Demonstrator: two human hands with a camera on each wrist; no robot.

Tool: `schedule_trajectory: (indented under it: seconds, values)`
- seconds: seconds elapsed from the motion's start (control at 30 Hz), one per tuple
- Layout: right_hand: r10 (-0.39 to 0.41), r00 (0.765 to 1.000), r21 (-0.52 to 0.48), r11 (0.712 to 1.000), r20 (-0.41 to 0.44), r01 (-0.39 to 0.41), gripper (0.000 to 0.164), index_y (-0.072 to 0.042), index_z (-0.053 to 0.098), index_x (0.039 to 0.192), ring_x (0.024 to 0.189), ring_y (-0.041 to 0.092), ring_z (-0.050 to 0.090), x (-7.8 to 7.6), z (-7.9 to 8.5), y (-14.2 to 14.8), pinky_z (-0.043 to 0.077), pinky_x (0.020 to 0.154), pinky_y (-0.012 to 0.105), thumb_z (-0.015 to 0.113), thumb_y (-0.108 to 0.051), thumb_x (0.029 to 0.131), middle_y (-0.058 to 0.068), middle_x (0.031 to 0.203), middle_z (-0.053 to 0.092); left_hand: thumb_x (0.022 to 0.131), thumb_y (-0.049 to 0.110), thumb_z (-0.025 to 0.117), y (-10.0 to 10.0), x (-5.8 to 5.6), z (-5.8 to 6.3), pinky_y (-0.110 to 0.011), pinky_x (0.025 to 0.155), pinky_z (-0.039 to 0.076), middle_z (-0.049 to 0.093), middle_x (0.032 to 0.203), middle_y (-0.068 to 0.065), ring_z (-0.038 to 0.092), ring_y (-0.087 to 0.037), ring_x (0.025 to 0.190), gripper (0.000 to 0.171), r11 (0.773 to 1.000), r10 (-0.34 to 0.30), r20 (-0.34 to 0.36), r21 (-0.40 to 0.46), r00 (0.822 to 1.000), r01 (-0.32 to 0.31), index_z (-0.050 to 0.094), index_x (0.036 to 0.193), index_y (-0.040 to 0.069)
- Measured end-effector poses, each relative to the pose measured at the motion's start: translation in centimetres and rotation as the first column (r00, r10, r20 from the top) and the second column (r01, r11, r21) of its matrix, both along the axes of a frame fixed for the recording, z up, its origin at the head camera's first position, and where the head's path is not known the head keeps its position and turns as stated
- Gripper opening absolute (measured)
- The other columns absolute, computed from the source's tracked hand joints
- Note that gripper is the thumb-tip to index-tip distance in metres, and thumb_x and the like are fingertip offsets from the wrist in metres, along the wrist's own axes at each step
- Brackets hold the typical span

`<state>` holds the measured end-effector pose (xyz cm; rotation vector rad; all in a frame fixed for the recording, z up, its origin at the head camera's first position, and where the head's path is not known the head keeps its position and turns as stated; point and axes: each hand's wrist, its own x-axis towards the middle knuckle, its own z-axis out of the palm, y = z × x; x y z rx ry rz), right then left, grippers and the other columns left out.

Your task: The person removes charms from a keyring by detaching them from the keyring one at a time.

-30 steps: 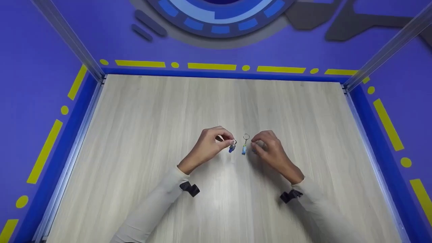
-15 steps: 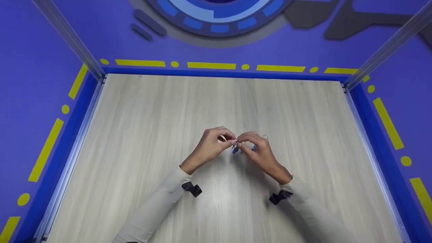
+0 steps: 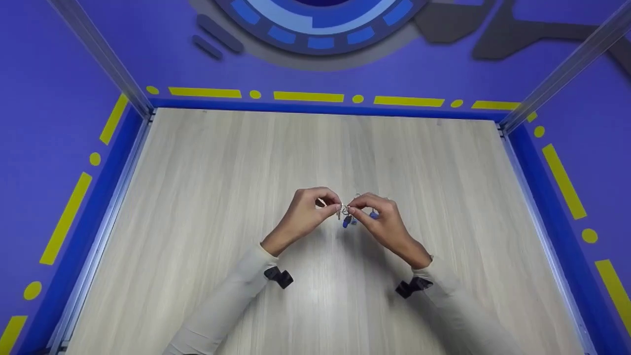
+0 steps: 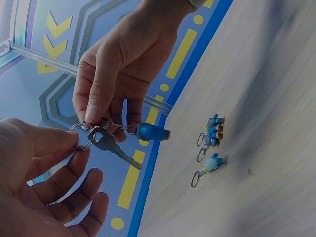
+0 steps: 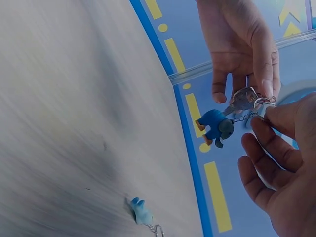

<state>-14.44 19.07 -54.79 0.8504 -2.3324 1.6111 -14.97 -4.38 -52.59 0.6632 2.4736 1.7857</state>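
Note:
My left hand pinches a metal key ring between thumb and index finger, its other fingers loosely spread. A silver key hangs by this ring. Opposite it, my right hand pinches at the ring and chain with thumb and index fingertip. From the short chain dangles a small blue figure charm with orange feet and a dark head. Both hands are raised above the table, fingertips close together. The exact grip on the ring is partly covered by the fingertips.
More keychains with small figures lie on the wooden table: a light-blue one and darker blue ones beside it, each with a metal ring. In the head view my right hand partly covers them. Blue patterned walls stand behind and at both sides.
My right hand has moved left from beside the keychains on the table to meet my left hand, and now pinches at the ring. The blue charm hangs slightly further right.

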Motion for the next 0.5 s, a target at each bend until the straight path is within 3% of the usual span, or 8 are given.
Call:
schedule_trajectory:
  seconds: [0.3,0.5]
  values:
    - [-0.035,0.999,-0.009,0.999,0.011,0.035,0.006,-0.002,0.080,0.101,0.090,0.020,0.074,0.16,0.53,-0.10,0.057,0.089,0.020,0.079,0.004,0.098,0.013,0.097,0.079,0.098,0.005,0.083,-0.27,0.28,-0.25,-0.047,0.086,0.062,0.080,0.093,0.005,0.072,-0.012,0.086,0.009,0.998,0.055,0.007,0.044,0.998,-0.055,0.081,0.094,0.013]
    - [-0.047,0.993,-0.035,0.998,0.104,0.051,0.006,-0.002,0.080,0.102,0.093,0.018,0.075,0.30,1.05,-0.21,0.057,0.090,0.023,0.074,0.001,0.103,0.008,0.099,0.081,0.101,0.007,0.080,-0.29,0.41,-0.24,-0.040,0.087,0.062,0.081,0.096,0.003,0.073,-0.011,0.090,0.002,1.000,0.009,0.021,0.003,1.000,-0.009,0.080,0.098,0.007]
